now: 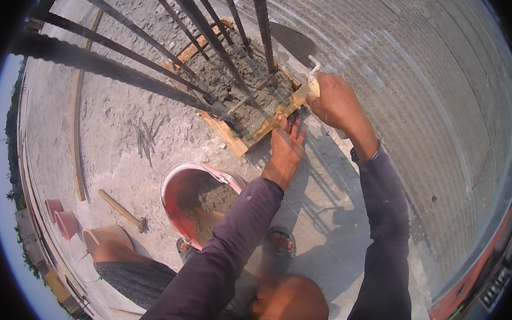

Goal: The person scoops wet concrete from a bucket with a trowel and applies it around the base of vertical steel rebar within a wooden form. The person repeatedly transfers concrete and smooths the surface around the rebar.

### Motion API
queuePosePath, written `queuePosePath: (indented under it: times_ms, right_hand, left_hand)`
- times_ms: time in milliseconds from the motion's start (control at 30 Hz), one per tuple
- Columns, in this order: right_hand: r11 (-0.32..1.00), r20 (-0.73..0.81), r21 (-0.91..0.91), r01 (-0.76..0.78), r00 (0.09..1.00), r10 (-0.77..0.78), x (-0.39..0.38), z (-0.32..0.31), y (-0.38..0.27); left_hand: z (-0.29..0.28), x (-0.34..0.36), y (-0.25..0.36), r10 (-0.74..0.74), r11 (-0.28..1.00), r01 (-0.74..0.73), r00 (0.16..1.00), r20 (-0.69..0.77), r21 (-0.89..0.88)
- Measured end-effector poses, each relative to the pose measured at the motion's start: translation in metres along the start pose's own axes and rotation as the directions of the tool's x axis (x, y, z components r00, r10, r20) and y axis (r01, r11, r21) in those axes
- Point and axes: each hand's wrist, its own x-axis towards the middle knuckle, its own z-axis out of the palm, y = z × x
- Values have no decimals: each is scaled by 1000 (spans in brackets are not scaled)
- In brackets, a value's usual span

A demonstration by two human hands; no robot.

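Crouched on a concrete slab [111, 127], a person in dark purple sleeves works with bare hands at a wooden formwork box [225, 133] packed with rough, wet concrete [220, 78]. The fingers of the right hand [337, 103] are clenched around the handle of a trowel [298, 45] — its dark, pointed blade reaching out past the box's right-hand corner, above the grooved stretch on the slab's right side. The left hand [288, 147] meets the near board of the box, its fingers loosely spread against the outer side and closed on nothing. Ribbed steel bars [115, 72] rise from the concrete and fan toward the upper left, while a dark band [366, 154] circles the right wrist. Just beside the left forearm, a pink-red bucket [179, 190] leans with its mouth toward the box, partly filled with grey mix [215, 198]. Farther toward the slab's left edge lie a hammer [121, 210] with a wooden handle, a small scatter of thin metal pieces [146, 140] and a long wooden strip [77, 114]. Two small pink tubs [66, 224] stand near that edge, close to a tan bucket [109, 237] partly hidden by a knee — and sandalled feet [280, 240] show below the box.
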Motion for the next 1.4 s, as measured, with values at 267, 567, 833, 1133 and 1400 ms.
queuePosePath:
  times_ms: [267,567,833,1133,1400]
  right_hand:
    - [981,165,-180,77,985,-47,-24,20,-8]
    - [936,275,-339,93,961,4,6,-54,25]
    - [884,275,-449,128,962,0,26,-6,-15]
    - [925,254,-370,84,967,14,39,-40,-26]
    - [928,427,-303,217,901,-71,50,-46,-24]
  left_hand:
    - [2,0,4,-28,1000,28,999,18,-11]
    - [6,-8,6,-19,1000,19,999,-32,-21]
    - [-2,6,2,-39,993,28,995,-91,-118]
    - [-5,8,1,-25,997,24,1000,-17,-77]
    - [0,-3,4,-30,999,30,999,12,-40]
